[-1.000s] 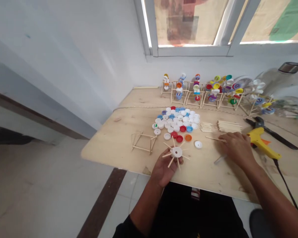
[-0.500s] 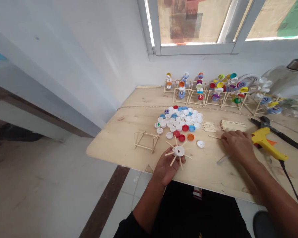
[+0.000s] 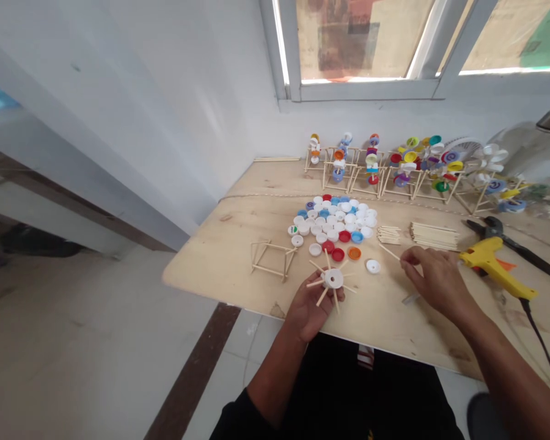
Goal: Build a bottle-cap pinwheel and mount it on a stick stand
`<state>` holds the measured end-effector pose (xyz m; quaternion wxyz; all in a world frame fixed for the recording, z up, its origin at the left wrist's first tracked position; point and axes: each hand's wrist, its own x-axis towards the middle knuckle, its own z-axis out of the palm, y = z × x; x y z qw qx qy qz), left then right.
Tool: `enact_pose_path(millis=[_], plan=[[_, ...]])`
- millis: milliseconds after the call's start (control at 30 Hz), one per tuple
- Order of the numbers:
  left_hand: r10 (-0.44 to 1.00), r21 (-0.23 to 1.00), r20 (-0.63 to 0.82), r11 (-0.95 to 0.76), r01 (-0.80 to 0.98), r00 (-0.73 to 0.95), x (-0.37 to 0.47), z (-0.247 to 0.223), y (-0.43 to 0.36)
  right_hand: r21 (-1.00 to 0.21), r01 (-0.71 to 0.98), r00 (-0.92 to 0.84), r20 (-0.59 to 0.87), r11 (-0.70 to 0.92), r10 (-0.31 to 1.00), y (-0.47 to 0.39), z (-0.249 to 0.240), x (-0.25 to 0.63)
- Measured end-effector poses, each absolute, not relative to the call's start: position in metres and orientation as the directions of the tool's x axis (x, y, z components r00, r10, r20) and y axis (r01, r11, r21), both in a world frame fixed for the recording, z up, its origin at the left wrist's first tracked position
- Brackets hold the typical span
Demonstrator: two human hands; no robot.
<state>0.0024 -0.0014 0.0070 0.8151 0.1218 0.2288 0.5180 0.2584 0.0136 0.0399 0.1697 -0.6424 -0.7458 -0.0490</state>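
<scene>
My left hand (image 3: 312, 308) is closed around a spoked hub (image 3: 333, 279), a white bottle cap with a hole in its face and several short wooden sticks radiating from its rim. Over the table's right half, my right hand (image 3: 433, 275) pinches a thin wooden stick (image 3: 388, 252) by one end, its free end pointing left. Near the hub lie a white cap with a hole (image 3: 373, 266) and an orange cap (image 3: 354, 253). A yellow glue gun (image 3: 497, 264) rests just right of my right hand. Beneath that hand, a translucent glue stick (image 3: 411, 299) is partly covered.
Many loose bottle caps (image 3: 332, 221) cover the table's middle. A stick frame (image 3: 274, 260) stands left. Stick piles (image 3: 434, 236) and black-handled pliers (image 3: 525, 247) lie right. Finished cap wheels on frames (image 3: 371, 171) line the back. The glue gun's cord (image 3: 543, 342) runs off the right front.
My right hand has lifted slightly and turned, now pinching the wooden stick at its end and raising it. My left hand keeps the spoked hub nearly still. The view has shifted slightly.
</scene>
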Motion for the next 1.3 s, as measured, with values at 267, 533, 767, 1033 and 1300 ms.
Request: enact_pose_path(millis=[267,533,767,1033,1300], plan=[[0.903,0.442,-0.235,0.428,-0.788,0.359,0.002,0.008,-0.003,-0.034,0.986,-0.142,0.318,0.161,0.937,0.01,0.043,0.255],[0.904,0.451,-0.244,0.426,-0.784,0.35,0.002,0.007,-0.003,0.113,0.989,-0.124,0.233,0.099,0.965,0.019,0.028,0.267],[0.893,0.489,-0.268,0.449,-0.747,0.362,0.005,0.015,-0.003,-0.375,0.913,-0.064,0.265,0.164,0.962,0.002,0.047,0.241],[0.867,0.562,-0.184,0.479,-0.675,0.463,0.004,0.014,-0.001,-0.953,0.304,-0.201,-0.041,0.023,0.979,-0.022,0.069,0.183],[0.843,0.588,-0.154,0.497,-0.638,0.515,0.004,0.012,-0.005,-0.975,0.212,-0.114,-0.097,-0.072,0.989,-0.032,0.058,0.173]])
